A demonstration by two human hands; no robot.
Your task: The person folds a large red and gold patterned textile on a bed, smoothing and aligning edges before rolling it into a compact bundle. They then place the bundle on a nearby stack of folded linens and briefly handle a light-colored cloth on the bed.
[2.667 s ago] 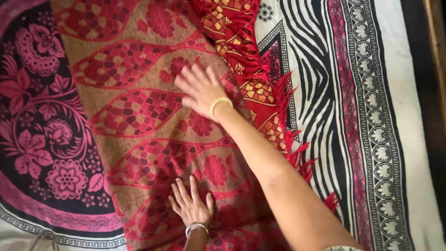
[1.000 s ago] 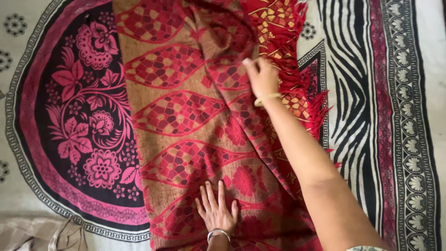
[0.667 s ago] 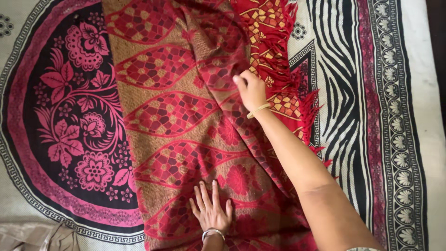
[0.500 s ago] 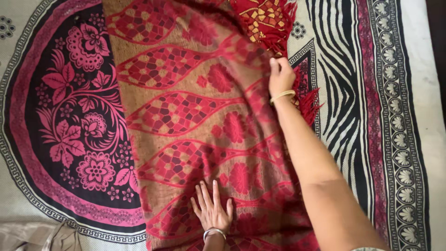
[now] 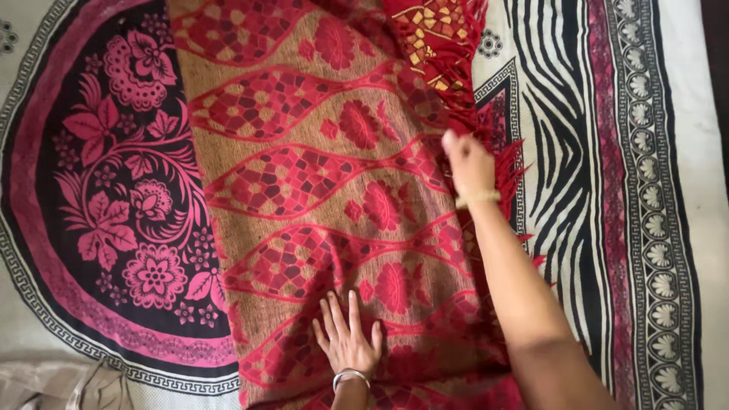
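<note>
A red and brown shawl (image 5: 304,190) with leaf-shaped mosaic patterns and a red fringe (image 5: 456,68) lies spread lengthwise on a patterned bedspread. My left hand (image 5: 348,338), with a silver bangle on the wrist, lies flat on the shawl's near end with its fingers apart. My right hand (image 5: 468,163), with a yellow band on the wrist, is curled over the shawl's right edge, next to the fringe, and grips the cloth there. The fingertips are hidden from me.
The bedspread (image 5: 653,190) under the shawl has a dark round flower medallion (image 5: 114,190) on the left and black-and-white zebra stripes (image 5: 562,152) on the right. A crumpled beige cloth (image 5: 68,383) lies at the bottom left corner.
My right hand has pulled the shawl's upper layer from the middle over to the right edge and drawn it nearer, flattening the fold. The left hand has stayed pressed in place.
</note>
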